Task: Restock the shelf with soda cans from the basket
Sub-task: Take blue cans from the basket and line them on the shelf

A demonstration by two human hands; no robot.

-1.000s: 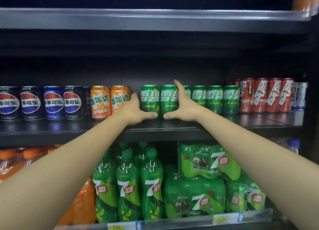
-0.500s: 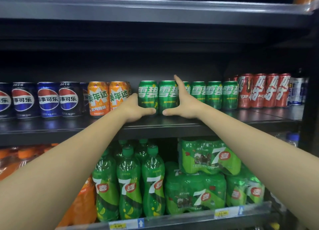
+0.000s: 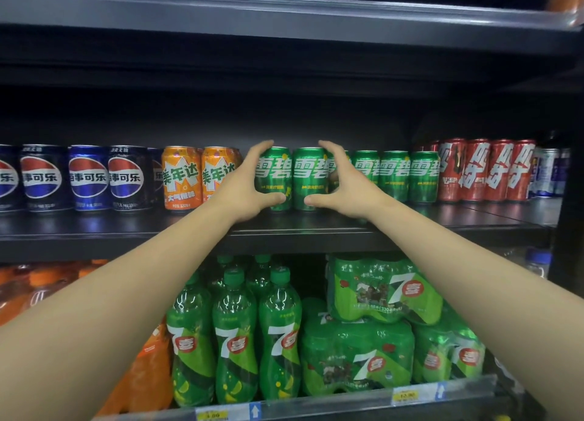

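Two green Sprite cans stand side by side on the dark middle shelf (image 3: 316,231). My left hand (image 3: 249,183) grips the left green can (image 3: 274,180), fingers curled over its top and thumb at its base. My right hand (image 3: 344,183) grips the right green can (image 3: 308,180) the same way from the right side. Both cans stand upright on the shelf. The basket is out of view.
More green cans (image 3: 395,176) stand right of my hands, then red cans (image 3: 486,171). Orange cans (image 3: 183,177) and blue Pepsi cans (image 3: 88,177) fill the left. Below are green 7-Up bottles (image 3: 234,335) and shrink-wrapped packs (image 3: 357,354). Another shelf (image 3: 284,19) hangs close overhead.
My fingers have risen and curled over the tops of the two green cans; earlier my hands lay lower with thumbs along the cans' bases. The camera moved closer.
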